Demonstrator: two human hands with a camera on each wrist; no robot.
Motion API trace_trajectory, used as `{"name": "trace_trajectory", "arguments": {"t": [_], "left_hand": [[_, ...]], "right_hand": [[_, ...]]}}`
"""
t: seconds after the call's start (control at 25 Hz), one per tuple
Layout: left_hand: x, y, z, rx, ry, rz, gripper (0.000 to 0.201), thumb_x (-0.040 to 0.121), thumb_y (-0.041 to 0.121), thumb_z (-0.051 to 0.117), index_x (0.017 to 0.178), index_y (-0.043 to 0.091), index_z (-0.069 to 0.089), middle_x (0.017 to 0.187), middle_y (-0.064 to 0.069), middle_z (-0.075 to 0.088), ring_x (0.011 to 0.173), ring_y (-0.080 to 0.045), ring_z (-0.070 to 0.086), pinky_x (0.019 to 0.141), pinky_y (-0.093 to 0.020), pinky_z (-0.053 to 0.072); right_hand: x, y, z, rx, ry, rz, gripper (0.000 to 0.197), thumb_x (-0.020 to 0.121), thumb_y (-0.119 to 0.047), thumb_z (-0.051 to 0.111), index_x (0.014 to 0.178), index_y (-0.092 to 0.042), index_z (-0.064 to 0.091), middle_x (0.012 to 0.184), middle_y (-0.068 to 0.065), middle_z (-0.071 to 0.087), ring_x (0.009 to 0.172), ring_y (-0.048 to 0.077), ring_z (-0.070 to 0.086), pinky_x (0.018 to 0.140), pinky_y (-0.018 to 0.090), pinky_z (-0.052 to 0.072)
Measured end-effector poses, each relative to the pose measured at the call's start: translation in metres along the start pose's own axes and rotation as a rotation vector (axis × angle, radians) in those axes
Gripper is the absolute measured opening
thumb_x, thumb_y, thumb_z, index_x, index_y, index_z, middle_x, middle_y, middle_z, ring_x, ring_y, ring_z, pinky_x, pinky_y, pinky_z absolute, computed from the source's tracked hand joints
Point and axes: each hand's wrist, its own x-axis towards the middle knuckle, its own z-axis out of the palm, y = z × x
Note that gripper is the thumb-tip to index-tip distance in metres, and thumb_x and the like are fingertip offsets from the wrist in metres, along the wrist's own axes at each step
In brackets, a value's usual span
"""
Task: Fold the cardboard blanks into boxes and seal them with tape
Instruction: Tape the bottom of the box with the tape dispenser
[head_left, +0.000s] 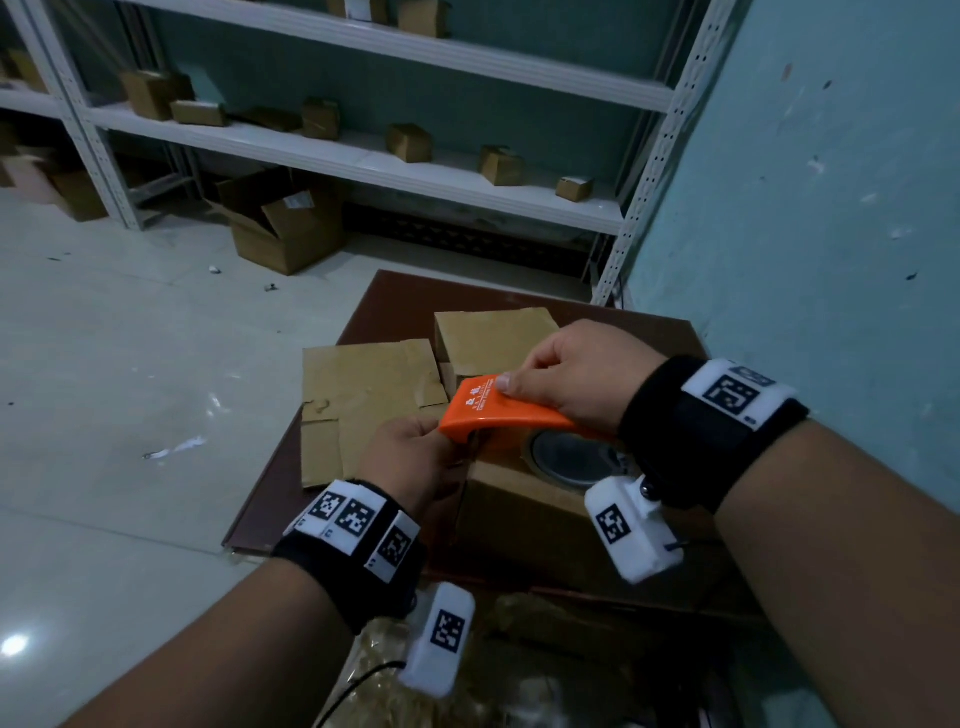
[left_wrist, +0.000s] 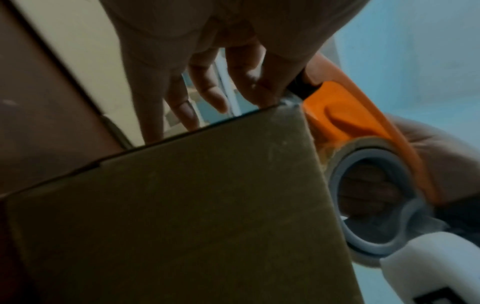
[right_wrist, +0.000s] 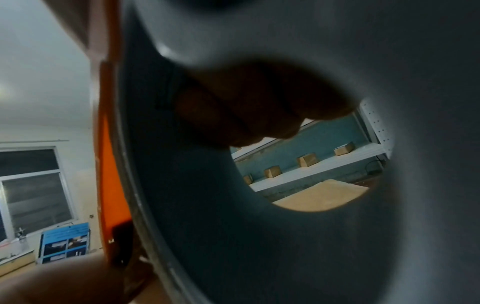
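Right hand (head_left: 571, 374) wrapped around the orange tape dispenser (head_left: 488, 410), thumb on top, nose at the near box (head_left: 524, 509) top corner on the table (head_left: 395, 296). Left hand (head_left: 410, 457) pinches at the dispenser's tip, apparently the tape end. Risk: the tape snaps back or wrinkles if that pinch slips; fingers sit close to the cutter.

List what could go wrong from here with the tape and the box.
1. The left hand sits right at the cutting end of the orange tape dispenser; its fingers could get nicked.
2. The right hand works the dispenser on the box at its top corner, so the tape may go on crooked or wrinkle.
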Motion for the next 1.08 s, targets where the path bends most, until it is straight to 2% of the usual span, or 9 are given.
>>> {"name": "trace_trajectory", "arguments": {"t": [0.12,0.28,0.36,0.48,0.52,0.6,0.72,0.92,1.08], "left_hand": [[0.005,-0.014,-0.007,0.036,0.096,0.016,0.017,0.084,0.012,0.08,0.082,0.004,0.065,0.083,-0.023,0.074,0.078,-0.041,0.074,0.079,-0.053,0.063],[0.001,-0.018,-0.006,0.165,0.037,0.219,0.007,0.092,0.016,0.074,0.089,0.021,0.072,0.079,0.003,0.075,0.067,-0.006,0.07,0.057,-0.019,0.051],[-0.005,-0.025,0.0,0.188,0.021,0.271,0.016,0.098,0.013,0.065,0.086,0.019,0.075,0.076,0.0,0.072,0.062,-0.005,0.065,0.059,-0.021,0.05],[-0.003,-0.047,0.012,0.116,-0.004,0.376,0.013,0.096,0.004,0.06,0.101,0.012,0.069,0.094,-0.003,0.069,0.098,-0.029,0.07,0.083,-0.025,0.046],[-0.005,-0.048,0.015,0.113,-0.078,0.385,0.014,0.096,0.013,0.06,0.108,0.015,0.066,0.103,-0.002,0.072,0.11,-0.035,0.068,0.09,-0.033,0.051],[-0.002,-0.049,0.013,0.231,-0.262,0.493,0.045,0.087,0.042,0.069,0.129,0.03,0.058,0.12,0.011,0.071,0.118,-0.017,0.066,0.099,-0.036,0.053],[0.004,-0.048,0.012,0.365,-0.255,0.543,0.069,0.07,0.069,0.074,0.13,0.044,0.051,0.121,0.021,0.068,0.113,0.002,0.063,0.097,-0.027,0.053],[0.013,-0.054,0.018,0.334,-0.201,0.586,0.051,0.086,0.062,0.056,0.128,0.033,0.059,0.108,0.014,0.071,0.1,-0.006,0.066,0.086,-0.034,0.051],[0.017,-0.053,0.017,0.432,-0.242,0.615,0.076,0.084,0.074,0.046,0.146,0.031,0.046,0.134,0.008,0.06,0.118,-0.003,0.057,0.095,-0.032,0.05]], "right_hand": [[0.005,-0.008,0.001,-0.071,-0.026,0.024,0.038,0.093,-0.065,0.062,0.098,-0.029,0.073,0.091,-0.004,0.072,0.086,0.014,0.066,0.077,0.033,0.057],[0.006,-0.01,0.002,-0.097,-0.027,0.026,0.039,0.094,-0.064,0.061,0.102,-0.028,0.072,0.092,-0.003,0.071,0.086,0.015,0.066,0.076,0.031,0.057],[0.007,-0.011,0.003,-0.107,-0.022,0.023,0.039,0.093,-0.065,0.061,0.101,-0.028,0.073,0.092,-0.003,0.071,0.086,0.015,0.066,0.079,0.032,0.057],[0.008,-0.01,0.002,-0.105,-0.016,0.034,0.04,0.093,-0.065,0.061,0.099,-0.027,0.073,0.093,-0.002,0.071,0.086,0.016,0.065,0.082,0.036,0.058],[0.008,-0.009,0.002,-0.108,-0.01,0.036,0.041,0.093,-0.065,0.061,0.099,-0.027,0.073,0.093,-0.001,0.071,0.086,0.016,0.065,0.083,0.037,0.058],[0.008,-0.008,0.0,-0.119,0.0,0.037,0.041,0.093,-0.065,0.061,0.098,-0.026,0.073,0.093,0.0,0.071,0.086,0.017,0.065,0.082,0.038,0.059],[0.009,-0.007,0.0,-0.118,0.0,0.035,0.04,0.093,-0.066,0.061,0.094,-0.028,0.074,0.091,-0.001,0.07,0.085,0.017,0.065,0.079,0.038,0.059],[0.008,-0.004,-0.004,-0.167,-0.007,0.046,0.041,0.093,-0.066,0.06,0.094,-0.028,0.074,0.091,-0.001,0.07,0.084,0.017,0.065,0.074,0.035,0.057],[-0.006,0.017,-0.016,-0.147,-0.011,0.077,0.04,0.093,-0.067,0.06,0.091,-0.03,0.074,0.09,-0.004,0.07,0.085,0.015,0.064,0.069,0.032,0.049]]}}
